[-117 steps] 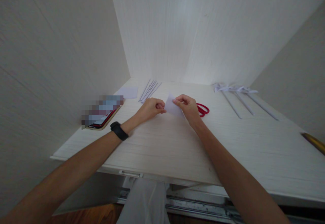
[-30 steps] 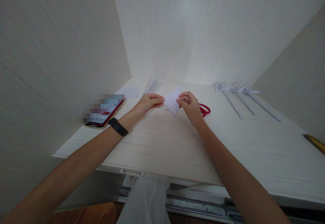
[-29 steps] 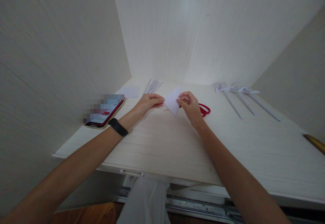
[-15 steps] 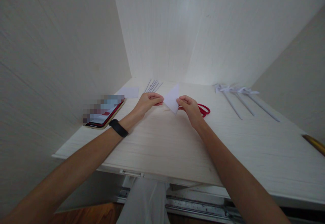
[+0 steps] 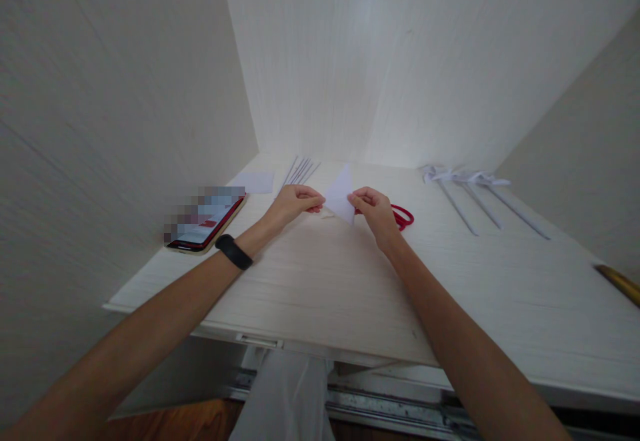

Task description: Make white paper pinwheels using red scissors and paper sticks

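Observation:
A small white paper triangle (image 5: 341, 194) is held up between my two hands over the white tabletop (image 5: 320, 281). The fingertips of my left hand (image 5: 299, 201) pinch its left corner. My right hand (image 5: 373, 209) grips the right edge with thumb and fingers. Behind my right hand, the red handles of a pair of scissors (image 5: 406, 217) show; the blades are hidden. Just beyond my left hand lie several thin sticks (image 5: 302, 170), partly covered by that hand. Some small pale scrap lies below the paper.
A phone (image 5: 206, 221) with a lit screen lies at the left wall, near a flat white paper sheet (image 5: 255, 182). Three white paper flowers on rolled stems (image 5: 483, 204) lie at the back right. A golden object (image 5: 619, 284) sits at the right edge.
Both hands keep hold of the paper triangle and have barely moved. My left hand has shifted very slightly right and down, and the paper's tilt differs a little.

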`<state>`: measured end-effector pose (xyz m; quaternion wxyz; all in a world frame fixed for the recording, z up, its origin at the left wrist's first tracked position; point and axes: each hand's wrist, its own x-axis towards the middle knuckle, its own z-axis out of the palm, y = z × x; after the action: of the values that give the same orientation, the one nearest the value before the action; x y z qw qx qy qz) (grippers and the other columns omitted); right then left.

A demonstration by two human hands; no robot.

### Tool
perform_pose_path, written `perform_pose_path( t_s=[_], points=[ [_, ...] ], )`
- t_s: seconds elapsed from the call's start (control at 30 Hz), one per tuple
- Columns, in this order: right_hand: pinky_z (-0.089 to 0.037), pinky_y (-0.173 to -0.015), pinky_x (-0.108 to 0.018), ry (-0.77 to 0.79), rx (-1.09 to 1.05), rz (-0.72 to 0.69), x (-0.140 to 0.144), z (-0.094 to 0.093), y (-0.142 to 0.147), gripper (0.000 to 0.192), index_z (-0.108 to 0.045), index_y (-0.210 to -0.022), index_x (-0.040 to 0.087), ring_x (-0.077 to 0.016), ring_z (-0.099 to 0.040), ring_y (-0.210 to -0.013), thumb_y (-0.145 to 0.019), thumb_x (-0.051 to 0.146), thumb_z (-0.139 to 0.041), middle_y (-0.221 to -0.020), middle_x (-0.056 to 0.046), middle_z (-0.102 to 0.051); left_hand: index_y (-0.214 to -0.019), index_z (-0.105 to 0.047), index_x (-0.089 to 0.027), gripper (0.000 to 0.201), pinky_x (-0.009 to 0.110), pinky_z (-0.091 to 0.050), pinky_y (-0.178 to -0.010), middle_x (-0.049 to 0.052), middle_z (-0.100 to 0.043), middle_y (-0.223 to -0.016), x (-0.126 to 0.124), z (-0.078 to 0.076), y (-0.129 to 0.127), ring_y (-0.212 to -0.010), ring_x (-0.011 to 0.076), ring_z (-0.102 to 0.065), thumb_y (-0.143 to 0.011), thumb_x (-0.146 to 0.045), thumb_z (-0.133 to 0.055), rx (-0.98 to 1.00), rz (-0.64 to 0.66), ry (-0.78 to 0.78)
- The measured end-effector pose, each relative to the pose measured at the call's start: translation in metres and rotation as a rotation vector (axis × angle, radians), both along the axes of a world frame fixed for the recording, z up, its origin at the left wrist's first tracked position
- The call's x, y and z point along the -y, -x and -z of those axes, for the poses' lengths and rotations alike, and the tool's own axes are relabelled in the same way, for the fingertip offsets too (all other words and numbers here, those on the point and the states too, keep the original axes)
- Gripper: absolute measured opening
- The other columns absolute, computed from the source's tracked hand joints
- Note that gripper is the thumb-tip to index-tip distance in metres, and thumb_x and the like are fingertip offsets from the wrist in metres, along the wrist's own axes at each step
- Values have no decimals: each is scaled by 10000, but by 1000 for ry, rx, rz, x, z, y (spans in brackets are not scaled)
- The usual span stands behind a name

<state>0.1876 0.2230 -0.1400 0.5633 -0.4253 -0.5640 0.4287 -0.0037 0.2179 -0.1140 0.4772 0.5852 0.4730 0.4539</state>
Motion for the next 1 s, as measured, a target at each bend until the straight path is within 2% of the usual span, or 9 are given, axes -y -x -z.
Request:
perform_pose_path(
  t_s=[0.2,0.5,0.67,1.0],
  points=[
    [-436,-555,-259,0,36,-1,-4,5,1,290,-585,-690,200,-114,-514,-570,-601,445,-712,-614,26,-589,-674,-689,-126,117,245,-470,-610,14,-656,-585,-3,2,1,-556,104,-571,-649,-225,-747,-5,-50,-67],
    [-439,-590,-274,-25,82,38,-4,7,-3,201,-619,-690,196,-127,-532,-597,-657,387,-672,-613,14,-589,-646,-686,-136,103,264,-477,-637,27,-667,-609,-3,1,1,-568,115,-581,-644,-218,-749,22,-103,-73],
    [-424,-594,-273,-62,106,66,-6,8,-4,182,-628,-666,193,-126,-513,-605,-669,370,-672,-616,16,-583,-642,-686,-135,105,251,-469,-625,20,-664,-599,-2,0,0,-561,105,-571,-638,-215,-754,31,-98,-72],
    [-411,-567,-280,-18,95,88,-7,7,-2,234,-618,-635,191,-121,-482,-557,-624,414,-685,-567,19,-566,-659,-688,-135,144,248,-472,-633,23,-668,-617,-2,2,1,-580,108,-577,-632,-254,-763,36,-87,-106]
  ],
)
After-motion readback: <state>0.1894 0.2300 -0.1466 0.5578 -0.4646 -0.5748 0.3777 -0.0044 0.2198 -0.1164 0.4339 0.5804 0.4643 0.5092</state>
